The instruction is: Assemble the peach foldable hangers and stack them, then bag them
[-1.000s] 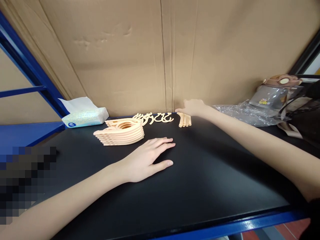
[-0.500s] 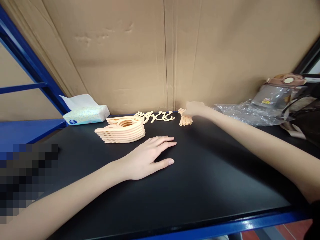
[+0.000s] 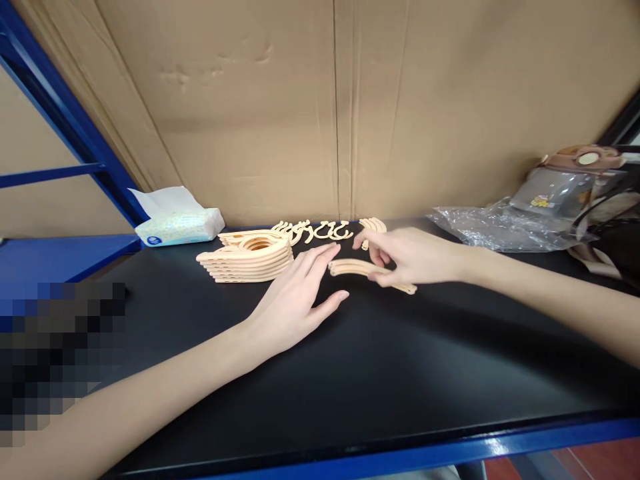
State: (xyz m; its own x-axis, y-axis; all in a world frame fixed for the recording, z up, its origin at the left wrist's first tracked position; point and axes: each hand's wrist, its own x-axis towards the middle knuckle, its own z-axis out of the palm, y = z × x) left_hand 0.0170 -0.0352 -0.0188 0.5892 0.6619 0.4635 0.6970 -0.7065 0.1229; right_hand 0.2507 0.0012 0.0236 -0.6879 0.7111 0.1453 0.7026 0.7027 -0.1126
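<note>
My right hand [image 3: 400, 257] is closed on a curved peach plastic piece [image 3: 350, 267], held low over the black table. My left hand [image 3: 300, 297] has its fingers spread and holds nothing; its fingertips are just left of that piece. Beside my left hand, a neat stack of peach hanger-shaped parts [image 3: 250, 263] stands on the table. Behind the hands lie several small peach hooks [image 3: 325, 231] in a row. More curved peach pieces [image 3: 373, 225] lie at the back, partly hidden by my right hand.
A tissue pack [image 3: 181, 227] sits at the back left by the blue frame [image 3: 113, 190]. Crumpled clear plastic [image 3: 480, 227], a bottle with a brown lid [image 3: 545, 187] and a dark bag [image 3: 615, 220] are at the right. A cardboard wall [image 3: 250, 120] rises behind the black table [image 3: 350, 387].
My right hand has come back toward me from the rear pieces with a curved piece in it. My left hand has shifted slightly forward, with its fingers angled up more.
</note>
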